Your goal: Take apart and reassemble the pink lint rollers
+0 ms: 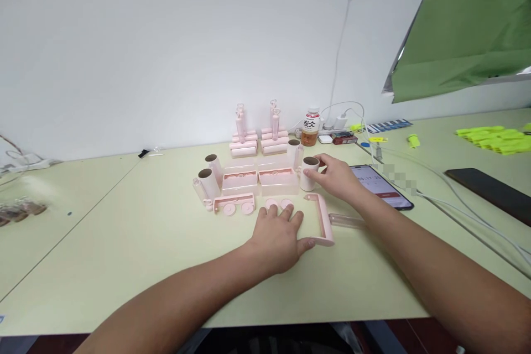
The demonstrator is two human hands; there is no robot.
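My right hand (335,176) is closed around a white paper roll (307,181) with a brown core, standing upright on the table. Flat on the tabletop lies my left hand (279,237), fingers spread, its fingertips at two pink discs (271,203). Its thumb reaches the lower end of a pink C-shaped frame (326,221), which has a clear handle (347,221) on its right side. A second pink frame (234,199) with discs in front lies to the left. Behind the hands are pink open-topped cases (240,183). More upright rolls (206,181) stand left and right of these.
Pink boxes with upright handles (240,127) stand against the wall. Nearby are a labelled bottle (310,127), white cables (363,116) and a phone (385,193). Further right lie a dark phone-like slab (489,191) and yellow pieces (495,140).
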